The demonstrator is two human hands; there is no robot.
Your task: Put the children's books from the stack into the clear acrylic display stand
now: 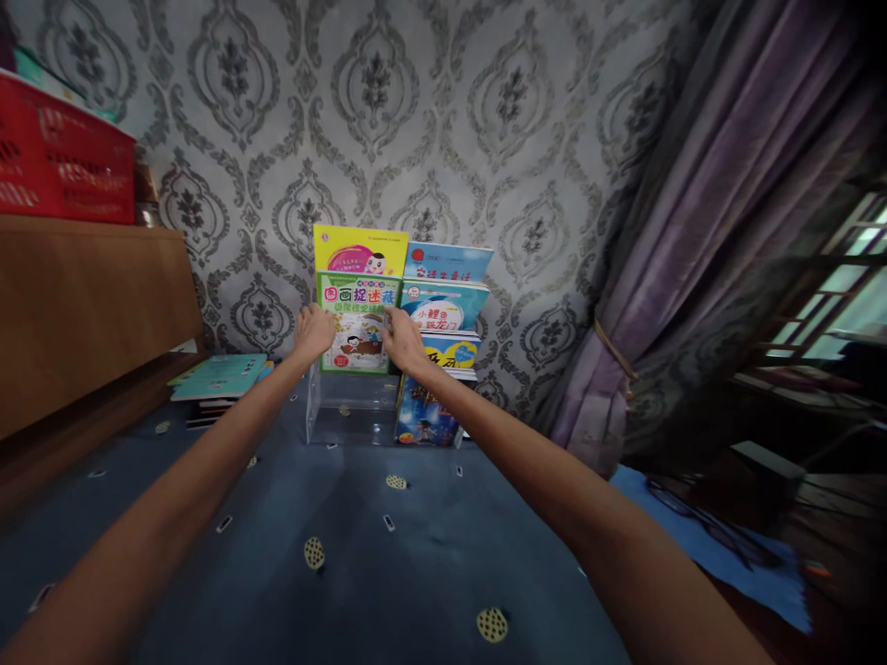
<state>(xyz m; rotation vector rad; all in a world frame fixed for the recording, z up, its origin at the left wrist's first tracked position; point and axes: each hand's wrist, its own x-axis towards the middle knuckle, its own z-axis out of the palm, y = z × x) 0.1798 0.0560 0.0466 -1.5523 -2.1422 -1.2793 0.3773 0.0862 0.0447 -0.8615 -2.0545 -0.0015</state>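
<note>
A green-bordered picture book [359,344] stands upright in a clear tiered book rack [346,427], in front of a yellow book [360,242]. My left hand [315,330] is closed on its left edge. On its right edge, my right hand [404,338] grips it, fingers bent. To the right, the rack's tiers hold a blue book [449,263] at the top, a light-blue book [447,303], a yellow-and-blue book [461,351] and a dark-blue book [426,420] at the bottom, partly behind my right wrist. Beneath the green-bordered book, the rack's left side shows only transparent plastic.
A stack of books [218,379] lies at the left beside a wooden panel [90,305], with a red basket [66,152] on top. The rack stands on a blue patterned sheet [360,591] against the wall. A purple curtain [665,231] hangs at the right, near glasses [713,526] on blue cloth.
</note>
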